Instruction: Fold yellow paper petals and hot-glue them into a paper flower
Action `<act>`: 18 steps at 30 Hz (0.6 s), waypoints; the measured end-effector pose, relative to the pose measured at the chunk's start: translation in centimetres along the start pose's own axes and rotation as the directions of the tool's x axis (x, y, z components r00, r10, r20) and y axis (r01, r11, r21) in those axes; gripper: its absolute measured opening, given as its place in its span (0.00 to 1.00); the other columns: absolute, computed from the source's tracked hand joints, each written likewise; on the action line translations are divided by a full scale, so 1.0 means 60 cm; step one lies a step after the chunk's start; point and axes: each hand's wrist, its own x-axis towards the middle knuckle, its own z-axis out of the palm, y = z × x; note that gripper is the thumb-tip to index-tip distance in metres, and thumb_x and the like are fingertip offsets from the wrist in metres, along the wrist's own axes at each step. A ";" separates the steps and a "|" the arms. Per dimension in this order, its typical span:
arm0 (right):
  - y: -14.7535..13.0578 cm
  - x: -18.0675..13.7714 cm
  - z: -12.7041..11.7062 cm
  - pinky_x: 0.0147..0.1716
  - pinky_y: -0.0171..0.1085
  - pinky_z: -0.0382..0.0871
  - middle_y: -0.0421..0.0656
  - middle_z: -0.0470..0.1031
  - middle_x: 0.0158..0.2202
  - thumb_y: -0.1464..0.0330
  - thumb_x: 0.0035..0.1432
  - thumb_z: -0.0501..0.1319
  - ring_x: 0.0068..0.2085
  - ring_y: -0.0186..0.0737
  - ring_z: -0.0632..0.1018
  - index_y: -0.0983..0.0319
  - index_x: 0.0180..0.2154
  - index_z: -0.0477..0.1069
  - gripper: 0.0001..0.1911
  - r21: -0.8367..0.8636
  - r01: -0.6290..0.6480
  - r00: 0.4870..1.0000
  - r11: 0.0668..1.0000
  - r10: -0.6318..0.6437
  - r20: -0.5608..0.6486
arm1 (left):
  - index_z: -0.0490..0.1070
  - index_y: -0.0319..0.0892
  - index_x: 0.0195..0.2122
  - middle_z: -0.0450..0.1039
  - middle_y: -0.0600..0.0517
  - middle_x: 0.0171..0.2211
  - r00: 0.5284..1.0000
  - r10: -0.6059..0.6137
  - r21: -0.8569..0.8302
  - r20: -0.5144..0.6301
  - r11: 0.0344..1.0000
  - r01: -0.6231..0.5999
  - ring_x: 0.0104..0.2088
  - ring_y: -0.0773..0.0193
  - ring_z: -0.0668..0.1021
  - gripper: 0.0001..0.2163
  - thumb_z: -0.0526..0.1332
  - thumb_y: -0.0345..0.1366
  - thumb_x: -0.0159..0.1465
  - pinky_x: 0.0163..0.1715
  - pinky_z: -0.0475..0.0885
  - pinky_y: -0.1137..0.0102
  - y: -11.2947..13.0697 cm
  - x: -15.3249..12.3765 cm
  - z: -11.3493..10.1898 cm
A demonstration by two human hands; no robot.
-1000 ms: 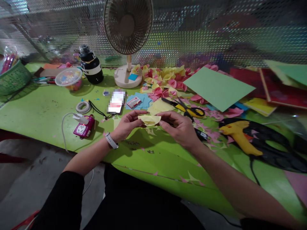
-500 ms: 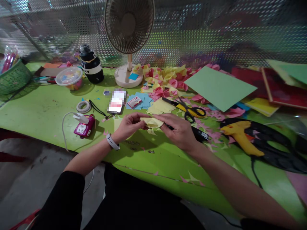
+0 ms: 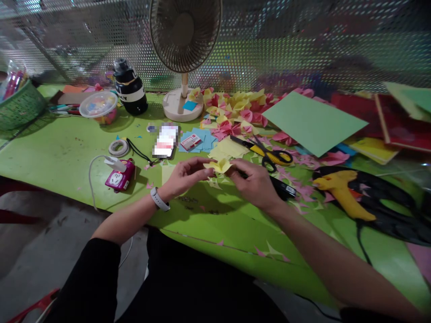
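Paper flower (image 3: pixel 220 166), yellow, one, held above the green table (image 3: pixel 67 152), between two hands. Left hand (image 3: pixel 185 176), one: thumb and fingertips pinching the flower's left edge; one white wristband (image 3: pixel 159 200) at the wrist. Right hand (image 3: pixel 252 181), one: fingers drawn together and pinching the flower's right edge. Just beside the right hand, one black tool (image 3: pixel 285 189), partly hidden. Beyond the hands: one stack of yellow paper (image 3: pixel 230 149), sheets not countable; one pair of scissors (image 3: pixel 274 158), black and yellow; one spread of blue paper squares (image 3: pixel 208 145) bearing one red-and-white packet (image 3: pixel 191 142); one phone (image 3: pixel 165 141). Left: one tape roll (image 3: pixel 118 147); one purple socket block (image 3: pixel 117 180) with one white plug (image 3: pixel 115 163). Right: one yellow glue gun (image 3: pixel 350 197). Rear: one fan (image 3: pixel 185 29), one black bottle (image 3: pixel 132 95), one heap of folded pink and yellow pieces (image 3: pixel 247 105), too many to count.
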 end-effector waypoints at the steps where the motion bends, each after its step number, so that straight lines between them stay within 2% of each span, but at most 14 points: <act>1: -0.001 0.003 -0.004 0.32 0.40 0.75 0.44 0.82 0.34 0.64 0.62 0.60 0.33 0.43 0.80 0.59 0.40 0.80 0.11 0.097 -0.087 0.996 0.992 0.085 0.026 | 0.76 0.40 0.50 0.80 0.44 0.42 1.000 -0.011 -0.044 0.019 0.999 0.012 0.39 0.62 0.82 0.18 0.68 0.42 0.61 0.41 0.76 0.68 0.004 0.000 -0.003; 3: -0.003 0.008 -0.009 0.31 0.39 0.75 0.43 0.81 0.31 0.63 0.61 0.62 0.32 0.41 0.80 0.59 0.38 0.80 0.10 0.235 -0.210 0.977 0.949 0.196 0.083 | 0.76 0.41 0.52 0.80 0.43 0.43 0.999 -0.025 -0.120 0.048 0.992 0.031 0.41 0.60 0.82 0.18 0.66 0.43 0.63 0.41 0.76 0.67 0.008 0.001 -0.008; 5: -0.004 0.009 -0.011 0.33 0.40 0.76 0.42 0.81 0.30 0.62 0.59 0.64 0.32 0.41 0.80 0.59 0.36 0.80 0.09 0.312 -0.256 0.966 0.915 0.232 0.113 | 0.76 0.42 0.52 0.80 0.43 0.44 0.998 -0.036 -0.160 0.059 0.986 0.045 0.43 0.59 0.82 0.17 0.64 0.42 0.63 0.41 0.76 0.67 0.007 0.002 -0.012; 13: -0.001 0.005 -0.006 0.30 0.38 0.75 0.43 0.81 0.32 0.60 0.59 0.65 0.32 0.40 0.79 0.59 0.35 0.80 0.09 0.320 -0.263 0.964 0.910 0.237 0.118 | 0.78 0.41 0.50 0.81 0.42 0.43 0.996 -0.074 -0.165 0.041 0.983 0.080 0.41 0.57 0.83 0.16 0.65 0.42 0.63 0.42 0.78 0.65 -0.006 0.003 -0.013; 18: 0.003 0.003 -0.005 0.32 0.40 0.76 0.43 0.82 0.34 0.62 0.60 0.64 0.33 0.42 0.81 0.58 0.38 0.80 0.09 0.275 -0.191 0.981 0.942 0.176 0.080 | 0.80 0.40 0.44 0.80 0.44 0.44 0.997 -0.072 -0.162 -0.019 0.984 0.068 0.38 0.62 0.82 0.14 0.68 0.40 0.59 0.40 0.78 0.66 -0.013 0.006 -0.014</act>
